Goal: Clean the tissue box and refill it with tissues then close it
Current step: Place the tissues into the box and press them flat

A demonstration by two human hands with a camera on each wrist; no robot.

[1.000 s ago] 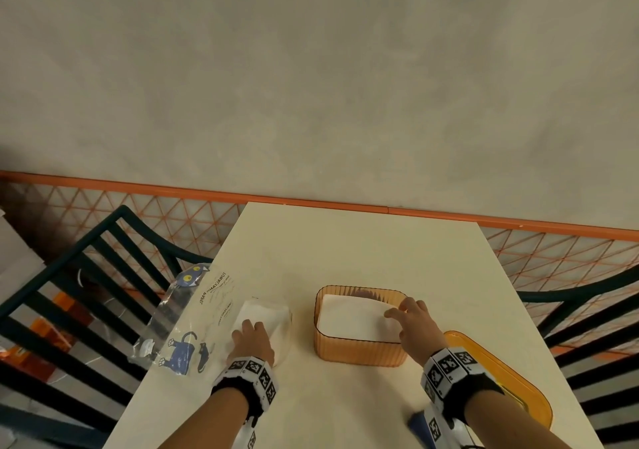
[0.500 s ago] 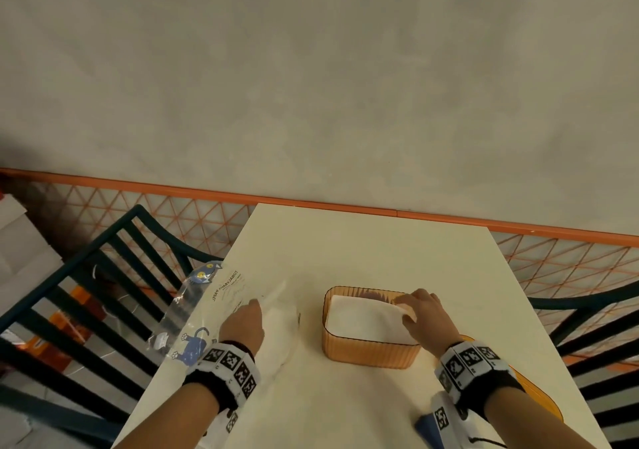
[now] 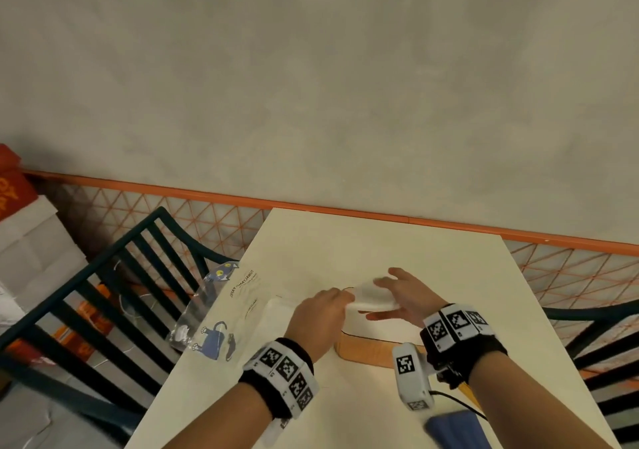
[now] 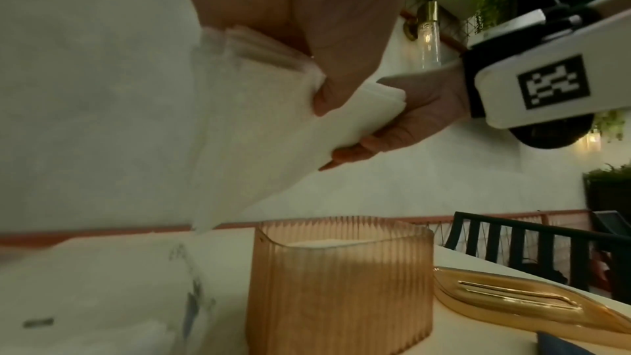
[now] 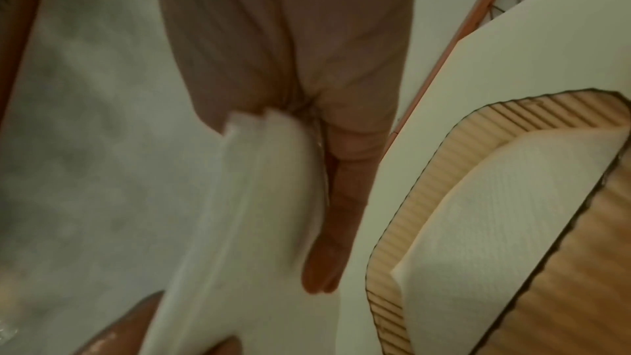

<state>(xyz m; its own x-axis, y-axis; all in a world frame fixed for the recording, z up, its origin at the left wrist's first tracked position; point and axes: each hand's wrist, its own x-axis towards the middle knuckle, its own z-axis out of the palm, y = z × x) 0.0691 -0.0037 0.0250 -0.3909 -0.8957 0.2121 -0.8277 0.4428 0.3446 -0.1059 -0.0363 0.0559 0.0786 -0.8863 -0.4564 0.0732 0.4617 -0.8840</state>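
left grip: the left hand is clenched on one end of a stack of tissues, thumb under, fingers over.
right grip: the right hand grasps the other end of the same stack, fingers folded round its edge.
tissues: held in the air between both hands, just above the box's 11 o'clock corner; a loose corner droops towards the bench.
handling, stack: I judge it very light, soft and floppy; the sheets could fan out or slip apart, so a hold at both short ends with light squeeze suits it.
tissue box: ribbed amber walls, open top, standing on the bench below the hands; white tissues already lie inside.
handling, box: looks like stiff, smooth plastic, light enough to slide if pushed; better steadied by its side walls.
lid: amber, slotted, lying on the bench at the box's 3 o'clock, apart from it.
wrapper: clear printed plastic at the box's 9 o'clock, overhanging the bench edge.
stage: refilling appears under way; closing not yet done.
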